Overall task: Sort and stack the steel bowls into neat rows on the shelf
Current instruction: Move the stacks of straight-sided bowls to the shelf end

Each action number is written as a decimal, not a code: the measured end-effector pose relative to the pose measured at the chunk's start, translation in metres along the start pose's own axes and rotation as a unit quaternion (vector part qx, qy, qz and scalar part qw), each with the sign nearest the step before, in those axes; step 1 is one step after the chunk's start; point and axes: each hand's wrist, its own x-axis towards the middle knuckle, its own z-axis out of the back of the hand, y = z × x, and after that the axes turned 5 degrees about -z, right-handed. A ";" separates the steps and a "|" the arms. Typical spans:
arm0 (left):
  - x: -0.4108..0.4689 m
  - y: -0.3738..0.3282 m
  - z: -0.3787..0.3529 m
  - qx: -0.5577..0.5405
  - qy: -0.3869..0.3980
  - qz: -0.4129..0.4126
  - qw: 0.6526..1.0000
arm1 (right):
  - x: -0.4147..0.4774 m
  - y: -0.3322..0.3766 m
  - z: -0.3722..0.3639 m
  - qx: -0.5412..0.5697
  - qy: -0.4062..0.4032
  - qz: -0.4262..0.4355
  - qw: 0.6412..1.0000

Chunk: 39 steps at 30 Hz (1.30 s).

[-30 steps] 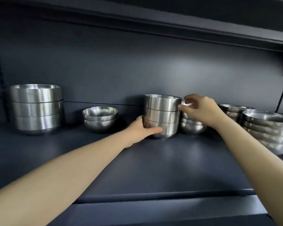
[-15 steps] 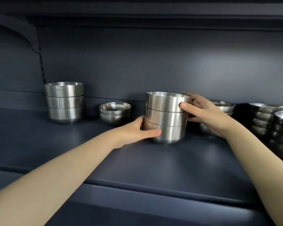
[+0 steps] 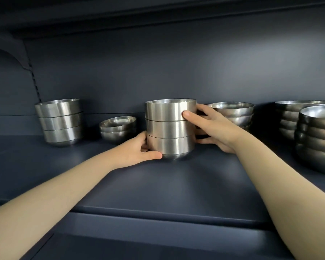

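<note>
A stack of three straight-sided steel bowls stands mid-shelf on the dark shelf. My left hand grips its bottom bowl from the left, thumb in front. My right hand clasps its right side, thumb on the top bowl. A matching stack of three stands at the far left. Two small round bowls sit nested between the two stacks. A stack of round bowls is partly hidden behind my right hand.
Two taller stacks of wide round bowls crowd the right end of the shelf. The dark back wall runs close behind all stacks, and an upper shelf hangs overhead. The shelf's front edge lies below my forearms.
My right hand left the round bowls behind and closed onto the right side of the middle stack. The stack now sits a little forward, and the view has shifted closer and leftward.
</note>
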 end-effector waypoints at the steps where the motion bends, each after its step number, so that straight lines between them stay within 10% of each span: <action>1: 0.001 0.000 -0.001 0.004 -0.008 -0.001 1.000 | 0.002 -0.001 0.001 0.006 0.003 -0.007 1.000; 18: -0.093 -0.041 0.025 -0.089 -0.106 0.012 0.990 | -0.040 0.051 -0.037 -0.006 0.068 0.035 0.997; 39: -0.611 0.070 0.176 -0.165 -0.469 0.154 0.854 | -0.207 0.111 -0.547 0.153 0.336 0.041 0.929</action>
